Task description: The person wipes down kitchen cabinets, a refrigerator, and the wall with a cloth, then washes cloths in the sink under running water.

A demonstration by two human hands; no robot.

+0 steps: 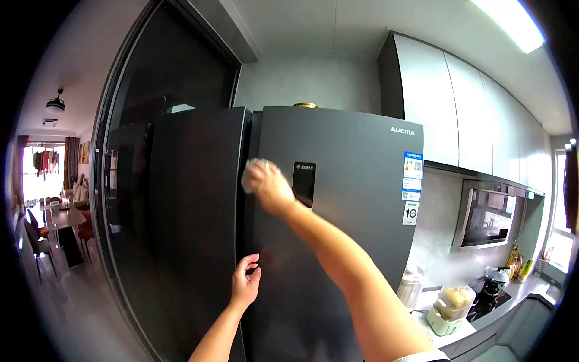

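A dark grey refrigerator (356, 241) marked AUCMA fills the middle of the head view. Left of it stands a dark panel (193, 229) that looks like its other door, with a dark gap between the two. My right hand (265, 184) reaches up to the left edge of the refrigerator's front, beside a small black display (304, 184). Its fingers are closed around a pale cloth (246, 176), only partly visible and blurred. Lower down, my left hand (246, 280) is near the gap, fingers loosely bent, thumb apart, holding nothing visible.
A dark-framed glass door (129, 181) stands at the left, with a dining table (65, 217) and chairs beyond. On the right, a counter holds a food container with a pale green base (446, 317) and a pot (496, 277). Wall cabinets (428, 102) hang above.
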